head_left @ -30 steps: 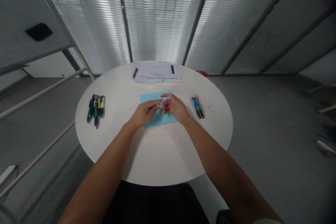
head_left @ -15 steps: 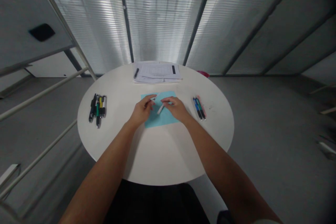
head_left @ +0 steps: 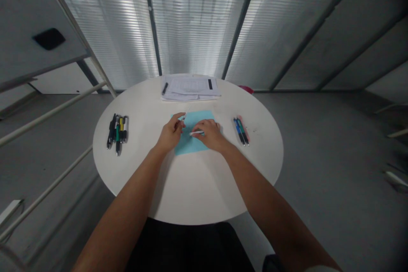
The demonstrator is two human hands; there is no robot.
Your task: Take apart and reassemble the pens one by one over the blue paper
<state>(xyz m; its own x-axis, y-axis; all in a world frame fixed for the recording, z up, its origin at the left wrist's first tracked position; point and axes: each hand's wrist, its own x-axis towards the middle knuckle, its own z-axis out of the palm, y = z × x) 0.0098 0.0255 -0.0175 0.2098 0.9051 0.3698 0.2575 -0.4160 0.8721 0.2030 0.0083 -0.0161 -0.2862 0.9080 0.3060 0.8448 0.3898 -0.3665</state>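
My left hand (head_left: 171, 131) is over the left edge of a light blue sheet (head_left: 191, 148). Its thumb and fingers are closed on a slim pale pen part (head_left: 184, 117), whose exact kind is too small to make out. Opposite it, my right hand (head_left: 210, 133) pinches a white pen barrel (head_left: 195, 133) that lies nearly level, one end pointing at the left hand. The two pieces are apart, with a small gap between the hands. Part of the barrel is hidden by the right fingers.
On the round white table (head_left: 197, 187), several pens (head_left: 117, 133) lie in a group at left. A blue pen (head_left: 239, 131), a green pen (head_left: 243, 131) and a pink one lie at right. Stacked papers (head_left: 191, 87) with a black pen (head_left: 165, 89) occupy the far edge.
The white barrel in my right hand has turned from slanting to nearly level. My left hand has shifted slightly left, and the slim part in it now stands more upright.
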